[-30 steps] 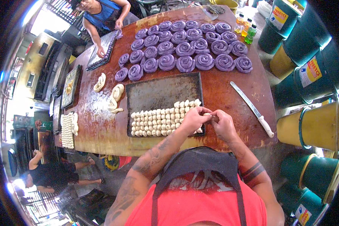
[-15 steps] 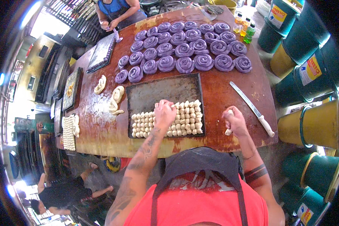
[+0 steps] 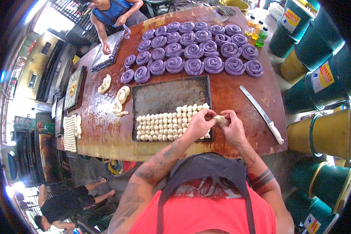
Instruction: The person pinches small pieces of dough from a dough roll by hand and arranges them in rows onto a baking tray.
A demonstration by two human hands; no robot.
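Note:
A short strip of pale dough [image 3: 222, 120] is held between my two hands, above the right side of a dark baking tray. My right hand [image 3: 234, 126] is closed round it. My left hand [image 3: 201, 123] comes in from the tray side with thumb and fingers pinched at the strip's end. Below and beside them, rows of small cream dough balls [image 3: 163, 126] fill the near part of the baking tray [image 3: 169, 91]; its far part shows bare, stained metal. Part of the rows is covered by my left hand.
Several purple dough coils [image 3: 193, 66] lie beyond the tray. A long knife [image 3: 261, 109] rests at right, pale dough strands [image 3: 121, 99] at left. Bottles [image 3: 262, 37] stand at the far right edge, drums [image 3: 323, 132] beside the table. A co-worker [image 3: 113, 15] handles purple dough over another tray.
My left hand has moved right from the dough rows to meet my right hand, which has shifted left with the dough. The co-worker now reaches down onto their tray.

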